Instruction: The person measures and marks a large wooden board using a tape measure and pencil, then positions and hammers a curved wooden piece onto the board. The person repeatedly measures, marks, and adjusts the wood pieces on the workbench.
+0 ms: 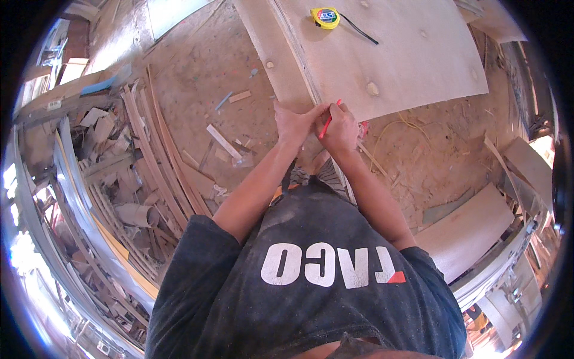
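Observation:
A large brown plywood sheet (427, 66) lies ahead of me, with a long thin wooden strip (296, 51) running along it toward my body. My left hand (293, 125) is at the sheet's near edge, its thumb reaching across the strip; most of its fingers are hidden. Beside it, my right hand (339, 128) is closed around a slim red pencil (326, 127), held at a slant. The two hands touch at the left thumb. A yellow tape measure (326, 18) with a black strap rests on the sheet, farther off.
Long wooden strips and offcuts (158, 149) are heaped on the left. Scraps, including a pale wooden piece (222, 142), litter the dusty floor. A yellow cord (412, 122) lies under the sheet's near right side. Another board (469, 230) leans low at right.

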The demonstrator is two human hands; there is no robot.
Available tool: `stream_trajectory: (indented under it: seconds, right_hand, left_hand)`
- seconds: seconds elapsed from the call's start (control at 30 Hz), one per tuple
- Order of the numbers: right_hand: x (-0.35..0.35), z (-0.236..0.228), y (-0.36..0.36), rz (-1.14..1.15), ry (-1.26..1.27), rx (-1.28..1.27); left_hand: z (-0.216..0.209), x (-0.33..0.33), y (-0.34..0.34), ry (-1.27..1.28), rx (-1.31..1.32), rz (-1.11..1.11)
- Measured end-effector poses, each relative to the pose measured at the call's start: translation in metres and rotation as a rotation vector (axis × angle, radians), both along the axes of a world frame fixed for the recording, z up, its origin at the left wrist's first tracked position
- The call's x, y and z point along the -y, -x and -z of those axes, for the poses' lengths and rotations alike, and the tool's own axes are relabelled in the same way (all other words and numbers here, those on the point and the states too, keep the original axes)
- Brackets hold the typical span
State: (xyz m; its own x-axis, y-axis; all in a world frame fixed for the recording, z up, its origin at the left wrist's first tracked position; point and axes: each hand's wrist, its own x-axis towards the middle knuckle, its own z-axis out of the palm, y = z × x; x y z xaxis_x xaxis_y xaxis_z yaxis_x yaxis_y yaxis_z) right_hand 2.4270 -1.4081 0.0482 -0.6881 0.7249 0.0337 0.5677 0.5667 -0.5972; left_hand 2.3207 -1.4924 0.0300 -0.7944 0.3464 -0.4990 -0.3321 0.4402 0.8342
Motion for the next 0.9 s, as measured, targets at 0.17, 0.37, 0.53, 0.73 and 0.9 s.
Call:
stream_trajectory:
  seconds: [0.17,0.37,0.53,0.73,0.9]
  right_hand:
    - [0.001,-0.005,0.001,0.005,0.001,-0.010]
    - [-0.001,-0.006,0.000,-0.002,0.023,0.008]
    - [-0.002,-0.013,0.003,0.016,0.067,0.063]
    - [-0.007,-0.023,0.003,0.003,0.151,0.151]
    - [-0.047,-0.006,-0.031,-0.010,0.509,-0.189]
  left_hand:
    - [-0.022,-0.004,-0.004,0.038,-0.008,-0.050]
    - [-0.016,-0.007,-0.004,0.098,-0.019,-0.030]
    - [-0.011,-0.004,-0.006,0.055,-0.064,-0.065]
    - [-0.011,0.003,0.004,-0.130,0.172,0.055]
    - [0.003,0.002,-0.003,0.063,-0.051,0.024]
